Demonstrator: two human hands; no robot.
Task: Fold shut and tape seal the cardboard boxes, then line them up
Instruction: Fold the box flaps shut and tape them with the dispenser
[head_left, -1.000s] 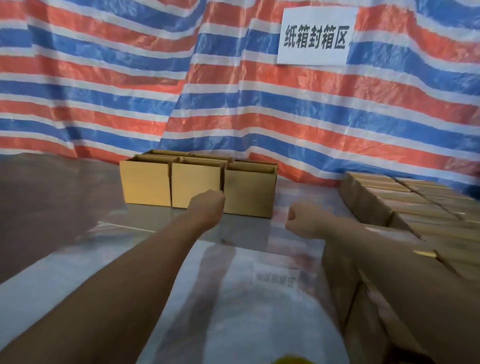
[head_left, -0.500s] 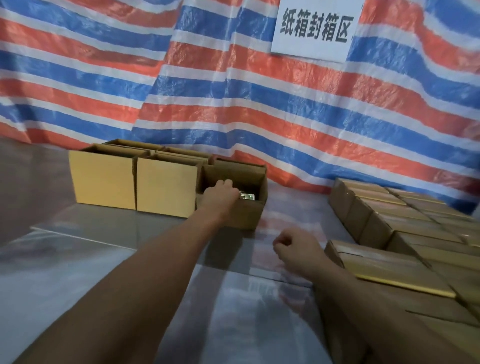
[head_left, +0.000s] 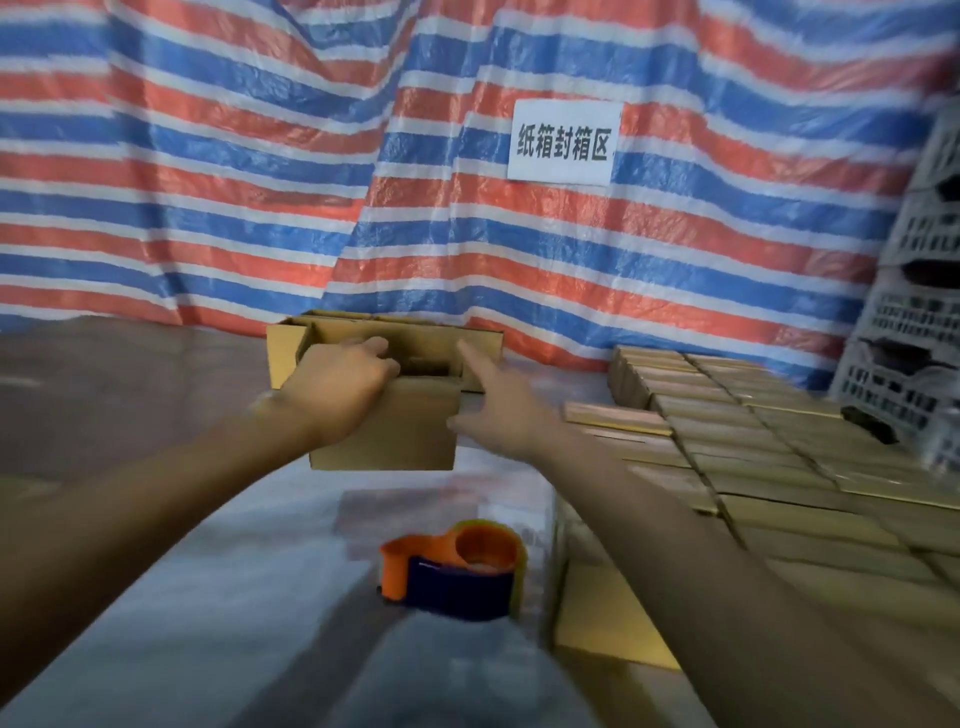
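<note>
My left hand (head_left: 340, 387) grips the near rim of an open cardboard box (head_left: 405, 431), fingers hooked inside, and holds it a little above the table in the middle of the view. My right hand (head_left: 498, 405) is open, fingers stretched out beside the box's right side; whether it touches the box is unclear from the blur. Behind the lifted box stand more open boxes (head_left: 283, 348) against the tarp. An orange and blue tape dispenser (head_left: 452, 571) lies on the table near me. Rows of sealed boxes (head_left: 753, 441) fill the right side.
The table (head_left: 182, 597) is covered in shiny plastic film. A red, white and blue striped tarp (head_left: 208, 156) hangs behind with a white sign (head_left: 563, 143). Grey plastic crates (head_left: 914, 312) are stacked at the far right.
My left hand took the rightmost open box by its rim and pulled it toward me off the table. My right hand opened from a loose fist and rose beside the box. The camera tilted down.
</note>
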